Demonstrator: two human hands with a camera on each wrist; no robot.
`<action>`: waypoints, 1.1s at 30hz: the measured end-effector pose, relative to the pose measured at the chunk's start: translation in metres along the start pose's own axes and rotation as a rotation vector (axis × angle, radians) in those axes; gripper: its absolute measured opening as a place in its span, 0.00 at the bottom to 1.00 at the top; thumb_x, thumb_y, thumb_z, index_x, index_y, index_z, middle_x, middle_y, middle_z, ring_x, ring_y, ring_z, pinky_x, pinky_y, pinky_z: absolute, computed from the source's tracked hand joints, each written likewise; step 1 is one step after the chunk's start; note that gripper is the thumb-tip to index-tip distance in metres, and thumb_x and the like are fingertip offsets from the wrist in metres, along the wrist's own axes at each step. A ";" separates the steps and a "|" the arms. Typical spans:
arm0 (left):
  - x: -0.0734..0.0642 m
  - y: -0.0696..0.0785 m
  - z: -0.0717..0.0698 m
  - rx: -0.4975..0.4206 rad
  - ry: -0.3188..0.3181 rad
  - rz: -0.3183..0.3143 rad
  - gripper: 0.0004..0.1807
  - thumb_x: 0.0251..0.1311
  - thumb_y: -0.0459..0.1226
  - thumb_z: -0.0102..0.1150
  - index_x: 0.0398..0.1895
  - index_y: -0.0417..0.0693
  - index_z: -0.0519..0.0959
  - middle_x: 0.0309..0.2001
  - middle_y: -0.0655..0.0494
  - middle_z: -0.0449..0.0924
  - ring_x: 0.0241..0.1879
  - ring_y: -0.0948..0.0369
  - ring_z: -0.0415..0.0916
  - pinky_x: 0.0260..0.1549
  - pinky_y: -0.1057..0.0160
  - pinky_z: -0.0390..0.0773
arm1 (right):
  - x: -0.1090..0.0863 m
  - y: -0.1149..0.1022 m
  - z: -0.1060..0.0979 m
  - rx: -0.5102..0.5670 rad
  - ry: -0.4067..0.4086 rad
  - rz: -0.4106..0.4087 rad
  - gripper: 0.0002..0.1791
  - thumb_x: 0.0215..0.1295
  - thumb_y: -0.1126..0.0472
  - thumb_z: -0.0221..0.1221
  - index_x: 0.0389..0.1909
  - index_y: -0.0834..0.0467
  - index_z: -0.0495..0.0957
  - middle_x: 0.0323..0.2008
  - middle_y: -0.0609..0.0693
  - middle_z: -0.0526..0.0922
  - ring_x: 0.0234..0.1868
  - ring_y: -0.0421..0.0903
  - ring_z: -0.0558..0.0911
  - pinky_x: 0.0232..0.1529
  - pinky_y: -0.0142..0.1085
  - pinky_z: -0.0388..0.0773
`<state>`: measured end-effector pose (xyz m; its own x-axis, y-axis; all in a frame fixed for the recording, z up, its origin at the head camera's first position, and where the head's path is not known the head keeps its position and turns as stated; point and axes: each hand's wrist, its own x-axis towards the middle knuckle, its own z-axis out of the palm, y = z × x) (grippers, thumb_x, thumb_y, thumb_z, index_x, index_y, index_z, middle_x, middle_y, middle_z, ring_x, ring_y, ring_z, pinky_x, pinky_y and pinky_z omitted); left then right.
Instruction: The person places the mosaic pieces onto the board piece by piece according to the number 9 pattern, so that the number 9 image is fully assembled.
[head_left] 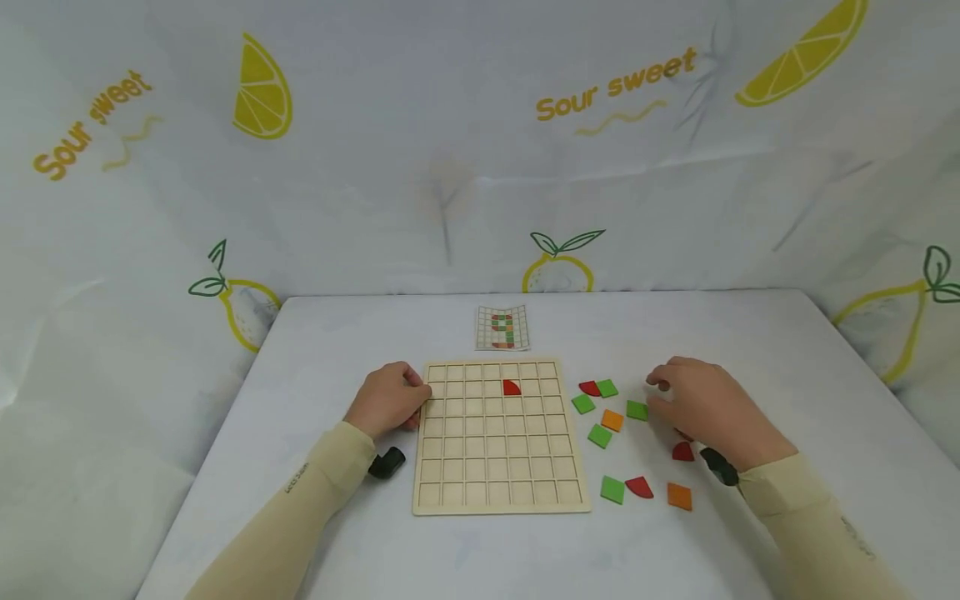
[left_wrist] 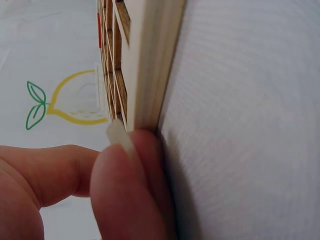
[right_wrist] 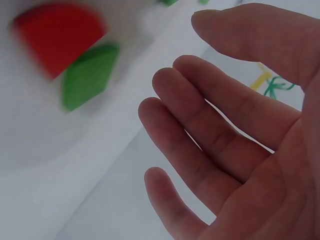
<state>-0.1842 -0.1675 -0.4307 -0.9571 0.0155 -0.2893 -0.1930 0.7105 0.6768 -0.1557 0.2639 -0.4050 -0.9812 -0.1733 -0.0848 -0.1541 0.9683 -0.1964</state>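
A wooden grid board (head_left: 476,451) lies flat on the white table, with one red quarter-circle tile (head_left: 511,387) in a cell of its upper part. My left hand (head_left: 387,398) holds the board's left edge; in the left wrist view thumb and a finger pinch the wooden rim (left_wrist: 150,65). Over the loose tiles to the right hovers my right hand (head_left: 705,408), palm bare and fingers loosely bent in the right wrist view. Nearest to it are a green square tile (head_left: 637,410) and a red quarter-circle tile (head_left: 682,452).
Behind the board lies a pattern card (head_left: 502,327) with a coloured figure on a grid. Between board and right hand are scattered green, red and orange tiles, among them an orange square (head_left: 612,421). A white lemon-print cloth (head_left: 375,208) hangs behind the table.
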 end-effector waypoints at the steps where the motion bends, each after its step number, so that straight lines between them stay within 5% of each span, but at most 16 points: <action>1: 0.000 0.000 0.000 0.000 0.000 0.000 0.10 0.72 0.43 0.61 0.44 0.45 0.80 0.23 0.53 0.85 0.22 0.59 0.84 0.29 0.64 0.79 | -0.002 0.006 0.000 0.007 -0.004 0.016 0.16 0.66 0.59 0.71 0.51 0.64 0.88 0.44 0.57 0.89 0.40 0.53 0.84 0.45 0.53 0.87; 12: 0.000 0.000 0.000 -0.013 -0.006 -0.014 0.09 0.72 0.42 0.61 0.44 0.46 0.80 0.22 0.52 0.85 0.21 0.59 0.84 0.29 0.64 0.79 | -0.013 0.043 0.004 0.036 0.026 0.047 0.20 0.62 0.54 0.74 0.47 0.65 0.88 0.41 0.58 0.89 0.41 0.56 0.85 0.45 0.56 0.85; 33: 0.000 0.002 0.000 0.007 0.011 0.017 0.07 0.71 0.40 0.60 0.42 0.45 0.79 0.18 0.53 0.83 0.19 0.59 0.83 0.28 0.65 0.77 | -0.010 0.042 0.004 0.030 -0.027 0.066 0.15 0.61 0.58 0.75 0.43 0.65 0.88 0.37 0.55 0.88 0.37 0.52 0.82 0.41 0.53 0.86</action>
<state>-0.1847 -0.1659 -0.4296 -0.9627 0.0201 -0.2698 -0.1747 0.7152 0.6767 -0.1522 0.3054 -0.4162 -0.9856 -0.1144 -0.1246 -0.0851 0.9720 -0.2191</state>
